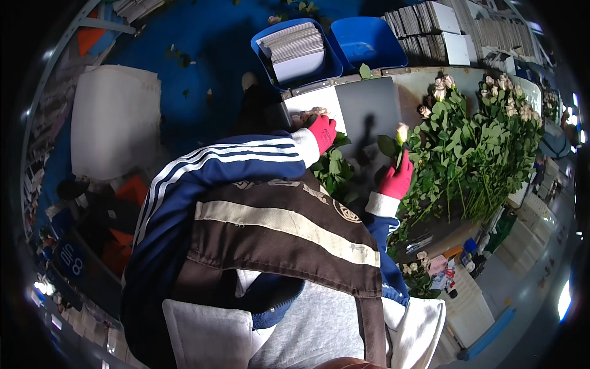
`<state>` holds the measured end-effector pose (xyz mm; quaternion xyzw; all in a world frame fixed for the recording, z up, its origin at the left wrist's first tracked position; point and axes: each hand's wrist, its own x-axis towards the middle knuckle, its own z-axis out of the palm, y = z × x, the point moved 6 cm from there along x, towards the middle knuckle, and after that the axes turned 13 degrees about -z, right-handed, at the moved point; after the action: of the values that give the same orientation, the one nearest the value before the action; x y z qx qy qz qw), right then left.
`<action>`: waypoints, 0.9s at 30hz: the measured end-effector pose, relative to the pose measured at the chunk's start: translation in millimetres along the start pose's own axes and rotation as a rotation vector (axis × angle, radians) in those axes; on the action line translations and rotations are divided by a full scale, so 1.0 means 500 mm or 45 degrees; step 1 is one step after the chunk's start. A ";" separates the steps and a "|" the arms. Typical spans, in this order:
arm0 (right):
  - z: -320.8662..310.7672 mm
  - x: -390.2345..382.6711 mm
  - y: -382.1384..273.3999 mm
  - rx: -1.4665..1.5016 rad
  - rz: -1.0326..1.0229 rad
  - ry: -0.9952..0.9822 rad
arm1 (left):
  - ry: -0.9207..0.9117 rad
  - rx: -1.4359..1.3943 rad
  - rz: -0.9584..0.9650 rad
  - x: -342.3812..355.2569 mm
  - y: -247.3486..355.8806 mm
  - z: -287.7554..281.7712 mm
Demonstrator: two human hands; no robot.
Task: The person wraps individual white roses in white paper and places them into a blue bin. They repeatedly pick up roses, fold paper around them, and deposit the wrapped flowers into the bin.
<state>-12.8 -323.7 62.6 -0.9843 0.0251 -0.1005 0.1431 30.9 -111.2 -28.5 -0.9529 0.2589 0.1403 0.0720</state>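
Both my hands wear pink gloves. My right hand (396,178) is closed around the stem of a single rose (402,133), held upright with its pale bud and a broad leaf above my fingers. My left hand (322,133) lies over several pale pink roses (302,117) at the left side of the work surface, its fingers curled on them. Their blooms rest on a white sheet (335,109), and their green leaves (333,171) spread out below my wrist. Exactly which stems the left fingers grip is partly hidden. Beside the white sheet lies a dark grey panel (369,107).
A large heap of leafy roses (458,147) covers the table's right side. Beyond the far edge stand a blue bin (335,61) with white sheets and another blue bin (369,40). Stacked cardboard (430,34) stands far right. A white-covered block (115,120) stands left, on blue flooring.
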 end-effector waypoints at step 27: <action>0.256 -0.034 -0.157 0.509 -0.045 -0.558 | -0.146 -0.328 0.042 -0.126 -0.036 0.012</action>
<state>-1.4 -211.5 -38.5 -0.9351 -0.0439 0.1088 0.3344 -13.2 -64.9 -13.7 -0.9404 0.2497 0.2277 -0.0385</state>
